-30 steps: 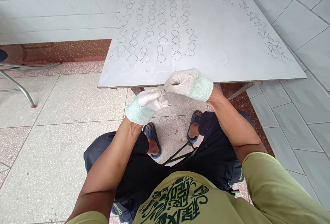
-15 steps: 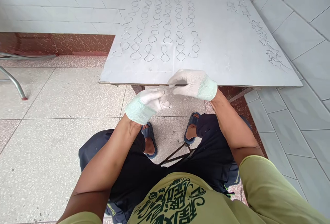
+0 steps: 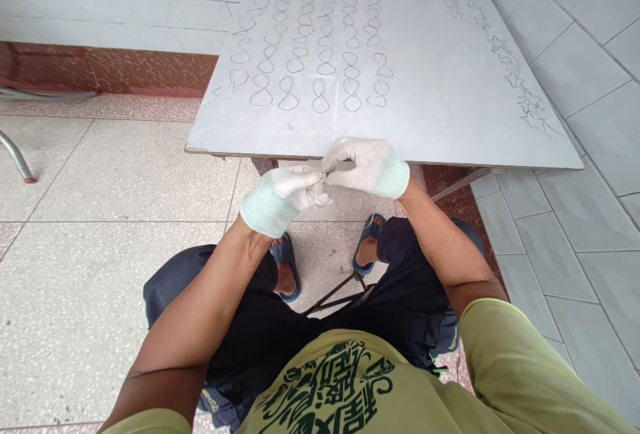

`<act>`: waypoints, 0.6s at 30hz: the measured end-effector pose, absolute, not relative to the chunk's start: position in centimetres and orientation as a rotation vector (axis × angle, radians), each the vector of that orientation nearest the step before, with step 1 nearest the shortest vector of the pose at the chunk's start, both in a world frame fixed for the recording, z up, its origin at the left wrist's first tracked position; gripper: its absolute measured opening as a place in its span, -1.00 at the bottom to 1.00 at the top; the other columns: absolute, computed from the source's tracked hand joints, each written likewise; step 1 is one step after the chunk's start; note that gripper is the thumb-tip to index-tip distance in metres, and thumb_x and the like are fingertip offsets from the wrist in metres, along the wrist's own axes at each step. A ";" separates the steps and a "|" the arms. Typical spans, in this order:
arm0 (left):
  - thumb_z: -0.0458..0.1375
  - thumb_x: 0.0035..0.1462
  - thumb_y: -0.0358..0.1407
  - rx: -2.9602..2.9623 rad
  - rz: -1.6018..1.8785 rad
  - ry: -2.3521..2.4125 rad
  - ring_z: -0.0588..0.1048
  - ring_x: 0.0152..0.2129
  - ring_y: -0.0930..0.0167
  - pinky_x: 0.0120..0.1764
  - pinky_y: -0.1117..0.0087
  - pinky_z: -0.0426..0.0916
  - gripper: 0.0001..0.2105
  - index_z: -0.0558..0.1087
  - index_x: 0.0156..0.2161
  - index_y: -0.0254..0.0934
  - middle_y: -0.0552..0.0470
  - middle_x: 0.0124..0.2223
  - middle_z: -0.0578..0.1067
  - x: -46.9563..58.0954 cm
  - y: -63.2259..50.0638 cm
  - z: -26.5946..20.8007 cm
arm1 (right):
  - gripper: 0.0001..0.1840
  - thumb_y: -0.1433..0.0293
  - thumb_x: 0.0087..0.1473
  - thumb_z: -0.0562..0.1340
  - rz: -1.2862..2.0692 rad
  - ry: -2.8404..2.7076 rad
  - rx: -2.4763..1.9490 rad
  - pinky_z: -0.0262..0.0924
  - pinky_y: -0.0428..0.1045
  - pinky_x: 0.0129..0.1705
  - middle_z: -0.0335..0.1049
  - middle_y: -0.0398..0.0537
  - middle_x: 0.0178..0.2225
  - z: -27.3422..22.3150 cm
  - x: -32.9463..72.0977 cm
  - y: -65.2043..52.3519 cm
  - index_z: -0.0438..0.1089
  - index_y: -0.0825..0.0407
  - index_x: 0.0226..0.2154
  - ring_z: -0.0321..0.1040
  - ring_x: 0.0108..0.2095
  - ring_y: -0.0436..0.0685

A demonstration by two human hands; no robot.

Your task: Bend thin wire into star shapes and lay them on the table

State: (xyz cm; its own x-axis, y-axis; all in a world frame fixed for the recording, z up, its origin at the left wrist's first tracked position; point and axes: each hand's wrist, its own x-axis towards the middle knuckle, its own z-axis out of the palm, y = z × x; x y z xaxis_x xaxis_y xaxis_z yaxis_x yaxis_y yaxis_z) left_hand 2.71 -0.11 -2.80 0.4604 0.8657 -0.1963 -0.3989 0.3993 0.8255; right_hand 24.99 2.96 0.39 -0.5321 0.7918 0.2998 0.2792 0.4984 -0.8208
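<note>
Both of my hands wear white knit gloves with pale green cuffs and meet just in front of the table's near edge. My left hand (image 3: 297,191) pinches a thin wire (image 3: 319,205), of which a small curve shows below its fingertips. My right hand (image 3: 360,164) has thumb and forefinger closed at the same spot, touching the left fingertips, on the wire too. Most of the wire is hidden by the gloves. Beyond the hands, rows of wire figure-eights (image 3: 352,95) lie flat on the white tabletop (image 3: 420,87).
Along the table's right side lies a line of star-shaped wires (image 3: 531,111). Tiled walls (image 3: 585,54) border the table at the back and right. A metal chair leg (image 3: 17,157) stands on the floor at left. My sandalled feet (image 3: 370,247) are below the table edge.
My right hand has moved slightly left and its fingertips have closed against the left ones. The loose wire curve that showed below the right hand is out of sight. The view has shifted slightly.
</note>
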 end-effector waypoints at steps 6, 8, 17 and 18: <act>0.52 0.12 -0.14 1.122 0.963 0.925 0.49 -0.52 0.38 -0.33 0.29 0.42 -0.67 0.62 -0.52 -0.28 -0.09 -0.48 0.61 2.6 -0.7 -1.8 | -0.84 0.28 0.31 0.45 0.954 -2.038 -0.795 0.53 0.09 0.02 0.73 -0.01 -0.18 -0.4 24.8 3.4 0.74 -0.02 -0.29 0.62 -0.13 0.16; 0.47 0.14 -0.15 1.252 0.974 1.010 0.46 -0.54 0.39 -0.38 0.32 0.36 -0.72 0.64 -0.50 -0.26 -0.07 -0.46 0.64 2.4 -0.9 -1.4 | -0.82 0.30 0.33 0.43 0.932 -2.057 -0.773 0.53 0.09 0.02 0.72 -0.02 -0.21 -0.5 24.9 3.5 0.73 -0.02 -0.31 0.61 -0.13 0.16; 0.36 0.23 -0.39 1.606 1.104 1.351 0.37 -0.52 0.38 -0.41 0.31 0.13 -0.74 0.54 -0.50 -0.19 0.07 -0.53 0.49 3.1 -3.2 1.6 | -0.81 0.27 0.29 0.43 0.938 -1.982 -0.791 0.55 0.12 0.05 0.71 -0.02 -0.23 -0.3 24.8 3.1 0.70 -0.03 -0.34 0.62 -0.13 0.18; 0.30 0.26 -0.42 1.736 1.065 1.441 0.32 -0.52 0.37 -0.40 0.27 0.08 -0.65 0.43 -0.56 -0.18 0.07 -0.57 0.40 3.3 -3.5 2.0 | -0.81 0.26 0.29 0.44 0.955 -1.969 -0.783 0.55 0.12 0.05 0.72 -0.02 -0.23 -0.3 24.7 3.2 0.70 -0.04 -0.34 0.63 -0.13 0.18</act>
State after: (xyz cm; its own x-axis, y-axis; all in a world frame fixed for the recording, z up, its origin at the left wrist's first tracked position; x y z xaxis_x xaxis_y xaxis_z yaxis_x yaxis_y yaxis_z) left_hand 3.31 -3.51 1.99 0.0727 0.9799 0.1859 0.4651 -0.1982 0.8628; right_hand 24.68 3.17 -0.34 -0.4926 0.7804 0.3850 0.1808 0.5246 -0.8319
